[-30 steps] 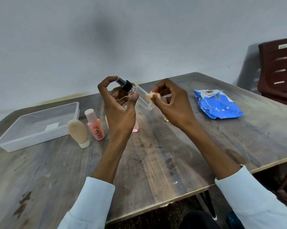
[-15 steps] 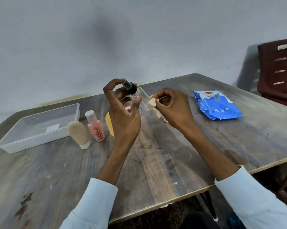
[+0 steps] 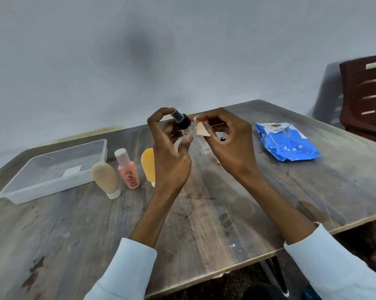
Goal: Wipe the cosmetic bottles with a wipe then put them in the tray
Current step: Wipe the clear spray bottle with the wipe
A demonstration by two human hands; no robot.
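Observation:
Above the middle of the table my left hand (image 3: 172, 152) grips a clear spray bottle (image 3: 201, 144) by its black pump top, tilted with the top up and left. My right hand (image 3: 230, 144) pinches a small folded wipe (image 3: 201, 131) against the bottle's neck. The clear plastic tray (image 3: 53, 187) lies at the far left with only a white label inside. Beside it stand a beige bottle (image 3: 106, 179), cap down, a pink bottle (image 3: 127, 168) and an orange bottle (image 3: 148, 167) partly hidden by my left hand.
A blue pack of wipes (image 3: 286, 140) lies at the right of the wooden table (image 3: 204, 224). A small dark cap (image 3: 222, 138) and a gold item (image 3: 219, 163) sit behind my right hand. A dark red chair (image 3: 366, 94) stands beyond the table's right corner.
The bottle has turned more upright in my left hand. My right hand with the wipe has slid up from the bottle's body to its neck, just below the pump.

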